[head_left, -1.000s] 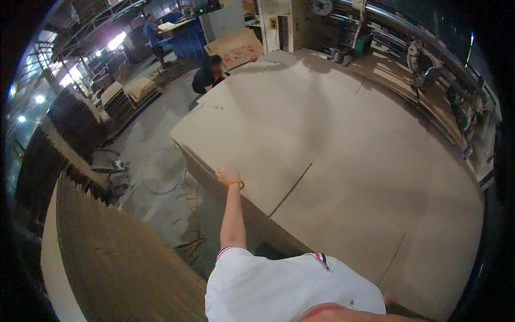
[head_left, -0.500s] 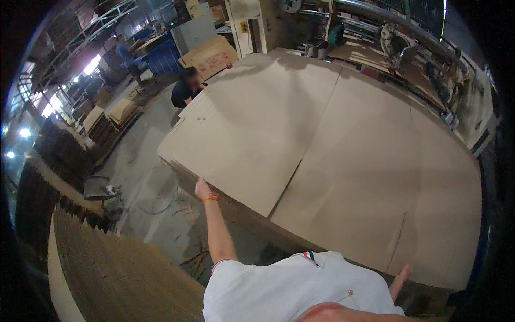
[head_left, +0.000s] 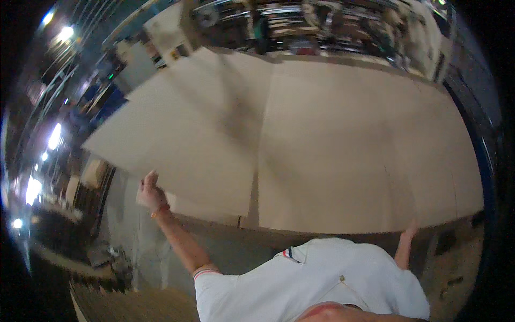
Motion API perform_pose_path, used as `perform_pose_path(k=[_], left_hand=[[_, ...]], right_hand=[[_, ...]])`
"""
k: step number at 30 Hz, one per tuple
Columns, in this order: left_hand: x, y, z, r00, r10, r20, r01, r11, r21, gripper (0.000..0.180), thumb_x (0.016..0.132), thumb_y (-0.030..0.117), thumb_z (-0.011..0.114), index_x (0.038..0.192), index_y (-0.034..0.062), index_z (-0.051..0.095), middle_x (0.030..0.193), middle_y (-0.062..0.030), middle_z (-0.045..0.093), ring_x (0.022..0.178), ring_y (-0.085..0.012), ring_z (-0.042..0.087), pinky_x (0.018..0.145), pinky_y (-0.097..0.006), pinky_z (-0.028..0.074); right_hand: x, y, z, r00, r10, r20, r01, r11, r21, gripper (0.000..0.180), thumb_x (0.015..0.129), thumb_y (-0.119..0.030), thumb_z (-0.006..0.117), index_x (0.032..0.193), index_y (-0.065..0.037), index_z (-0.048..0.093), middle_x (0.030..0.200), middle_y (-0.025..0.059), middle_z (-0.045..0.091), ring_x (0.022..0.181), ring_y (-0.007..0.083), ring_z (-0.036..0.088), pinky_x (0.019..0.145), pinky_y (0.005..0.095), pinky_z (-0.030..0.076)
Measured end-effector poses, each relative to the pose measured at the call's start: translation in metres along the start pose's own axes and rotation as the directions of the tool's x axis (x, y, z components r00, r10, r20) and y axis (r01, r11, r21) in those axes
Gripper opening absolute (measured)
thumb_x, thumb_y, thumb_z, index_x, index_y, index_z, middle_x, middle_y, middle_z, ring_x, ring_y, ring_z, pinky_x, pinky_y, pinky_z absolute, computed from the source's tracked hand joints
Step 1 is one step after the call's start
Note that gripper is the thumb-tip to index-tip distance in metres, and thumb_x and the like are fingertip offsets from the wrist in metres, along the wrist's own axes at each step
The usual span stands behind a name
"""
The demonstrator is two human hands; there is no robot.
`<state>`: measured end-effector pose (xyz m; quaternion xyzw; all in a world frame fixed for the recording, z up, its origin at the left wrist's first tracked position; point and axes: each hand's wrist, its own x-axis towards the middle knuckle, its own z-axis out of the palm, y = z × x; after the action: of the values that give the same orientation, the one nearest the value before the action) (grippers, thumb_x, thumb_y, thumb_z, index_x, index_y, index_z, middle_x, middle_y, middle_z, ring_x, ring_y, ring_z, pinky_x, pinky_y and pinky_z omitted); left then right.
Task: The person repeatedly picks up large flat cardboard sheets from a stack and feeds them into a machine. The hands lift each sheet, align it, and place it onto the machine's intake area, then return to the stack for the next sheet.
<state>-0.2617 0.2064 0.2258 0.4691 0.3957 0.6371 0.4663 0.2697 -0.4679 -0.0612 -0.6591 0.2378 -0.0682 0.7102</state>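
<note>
A large brown cardboard sheet [head_left: 322,139] with crease lines lies across a wide stack, its left part lifted off the layers beneath. My left hand [head_left: 153,192], with an orange band at the wrist, is closed on the sheet's near left edge. Below that hand, a lower sheet [head_left: 198,208] of the stack shows. My right hand [head_left: 409,234] is at the near edge on the right, blurred, its thumb side over the sheet and its other fingers hidden. A dark slot [head_left: 254,198] runs inward from the near edge.
Machinery with rollers [head_left: 300,27] stands along the far side of the stack. A dark blue rail [head_left: 472,134] borders the right. At lower left is another stack of cardboard [head_left: 139,306], with grey floor [head_left: 120,206] behind it. Cardboard piles [head_left: 91,182] stand farther left.
The sheet's left part has risen and swung outward with my left hand. My view has turned left, and the co-worker crouching at the far left corner is no longer visible.
</note>
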Motion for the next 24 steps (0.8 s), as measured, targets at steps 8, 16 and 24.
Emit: perform_pose_path(k=[8,16,24], left_hand=[[-0.122,0.030,0.138,0.403,0.483,0.777,-0.767,0.641,-0.001,0.040,0.073,-0.001,0.063,0.113,0.0036,0.060,0.118,-0.0128,0.060,0.107,-0.0268,0.057,0.089,-0.037,0.045],[-0.240,-0.092,0.183,-0.037,0.127,0.991,-0.841,0.533,-0.099,0.042,0.087,0.010,0.060,0.129,0.0154,0.057,0.136,-0.0100,0.053,0.125,-0.0291,0.051,0.101,-0.048,0.040],[-0.209,-0.140,0.113,0.373,0.116,0.921,-0.845,0.451,0.286,0.037,0.083,0.008,0.064,0.119,0.0149,0.064,0.129,-0.0092,0.059,0.121,-0.0302,0.054,0.101,-0.047,0.042]], right_hand=[[0.011,0.032,-0.019,0.980,0.001,0.200,0.116,0.811,-0.573,0.044,0.092,-0.032,0.052,0.123,-0.002,0.057,0.122,0.0123,0.059,0.112,0.0234,0.053,0.096,0.0377,0.041],[-0.062,-0.118,0.103,0.772,0.081,0.630,-0.240,0.956,0.171,0.059,0.096,-0.050,0.044,0.131,-0.002,0.044,0.126,0.0181,0.057,0.108,0.0315,0.061,0.087,0.0410,0.050],[-0.026,-0.187,0.295,0.426,0.135,0.895,-0.185,0.981,-0.060,0.084,0.094,-0.065,0.034,0.143,0.003,0.027,0.130,0.0213,0.052,0.101,0.0308,0.064,0.081,0.0412,0.055]])
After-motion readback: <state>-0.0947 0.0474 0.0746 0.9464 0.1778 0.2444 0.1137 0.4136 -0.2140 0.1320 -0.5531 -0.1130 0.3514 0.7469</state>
